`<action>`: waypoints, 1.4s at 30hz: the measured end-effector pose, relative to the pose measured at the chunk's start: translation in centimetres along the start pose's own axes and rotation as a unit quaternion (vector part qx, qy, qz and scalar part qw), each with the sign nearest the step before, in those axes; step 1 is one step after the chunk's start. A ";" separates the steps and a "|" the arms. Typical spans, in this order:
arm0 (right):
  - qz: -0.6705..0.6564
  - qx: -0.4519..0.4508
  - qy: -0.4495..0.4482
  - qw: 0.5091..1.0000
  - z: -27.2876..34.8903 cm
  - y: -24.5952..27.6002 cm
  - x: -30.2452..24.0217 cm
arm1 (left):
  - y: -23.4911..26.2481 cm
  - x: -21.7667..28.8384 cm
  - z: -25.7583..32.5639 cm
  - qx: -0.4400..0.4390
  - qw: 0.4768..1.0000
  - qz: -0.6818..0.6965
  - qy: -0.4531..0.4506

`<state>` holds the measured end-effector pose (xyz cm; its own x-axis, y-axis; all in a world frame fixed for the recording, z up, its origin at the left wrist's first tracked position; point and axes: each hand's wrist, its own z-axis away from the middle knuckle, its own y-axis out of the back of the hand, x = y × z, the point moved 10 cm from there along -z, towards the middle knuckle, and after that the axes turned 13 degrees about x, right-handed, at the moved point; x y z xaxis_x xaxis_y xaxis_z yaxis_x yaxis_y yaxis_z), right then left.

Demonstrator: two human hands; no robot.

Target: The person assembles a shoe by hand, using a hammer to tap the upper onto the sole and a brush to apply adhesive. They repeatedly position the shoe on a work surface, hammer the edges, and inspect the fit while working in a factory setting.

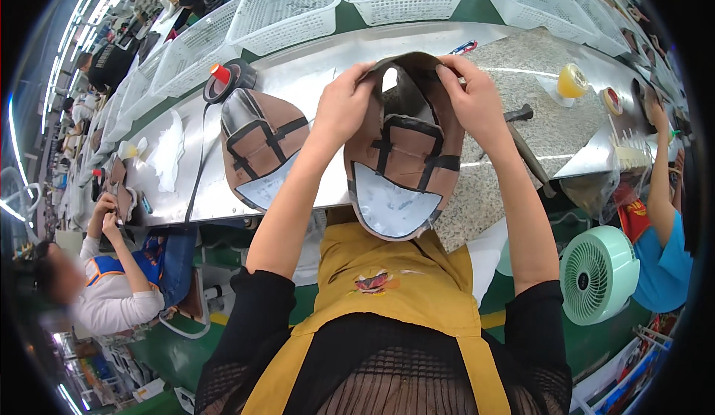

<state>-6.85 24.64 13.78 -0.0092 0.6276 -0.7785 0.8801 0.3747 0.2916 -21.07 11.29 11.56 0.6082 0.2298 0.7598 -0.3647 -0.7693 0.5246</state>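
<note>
In front of me I hold a brown shoe upper (406,154) by its top opening, the collar turned up. Black tape strips cross its inner side, and a whitish toe lining (395,203) faces me. My left hand (347,102) pinches the left edge of the collar, thumb inside. Opposite it, my right hand (473,98) grips the right edge the same way. A second, similar shoe upper (261,143) lies on the metal bench, left of my left forearm. To the right of my right hand, a hammer (530,150) rests on the speckled stone slab (536,72).
White plastic baskets (287,13) line the bench's far side. A black round container with a red cap (220,74) stands at the back left. Beyond the hammer are a yellow jar (572,81) and a tape roll (612,101). A green fan (598,275) and co-workers flank me.
</note>
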 end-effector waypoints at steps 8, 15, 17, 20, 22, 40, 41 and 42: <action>-0.055 -0.070 -0.060 0.994 0.9 -2.0 -0.1 | 1.6 -0.2 0.7 -0.036 0.995 0.086 0.022; -0.105 -0.131 -0.100 0.981 2.3 -2.8 -1.2 | 2.5 -0.7 2.5 -0.091 0.987 0.125 0.047; -0.137 -0.138 -0.108 0.975 2.5 -3.0 -0.4 | 2.8 -0.4 3.2 -0.107 0.985 0.123 0.052; -0.157 -0.160 -0.114 0.968 2.9 -3.3 -1.0 | 3.0 -0.7 4.1 -0.148 0.969 0.171 0.102; -0.160 -0.175 -0.123 0.964 3.1 -3.4 -1.2 | 3.0 -1.0 4.7 -0.167 0.955 0.199 0.143; -0.147 -0.195 -0.098 0.965 4.2 -3.9 -3.3 | 2.0 -1.5 8.9 -0.350 0.890 0.251 0.153; -0.121 -0.183 -0.094 0.971 4.1 -3.8 -3.3 | 2.6 -1.1 8.3 -0.295 0.917 0.238 0.124; -0.096 -0.172 -0.090 0.976 4.1 -3.4 -3.6 | 3.0 -0.5 7.9 -0.239 0.940 0.223 0.095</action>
<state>-7.83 18.30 13.34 -0.0472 0.4044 -0.9134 0.6590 0.6998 0.2758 -16.89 4.13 9.71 0.1990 0.0853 0.9763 -0.8561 -0.4697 0.2155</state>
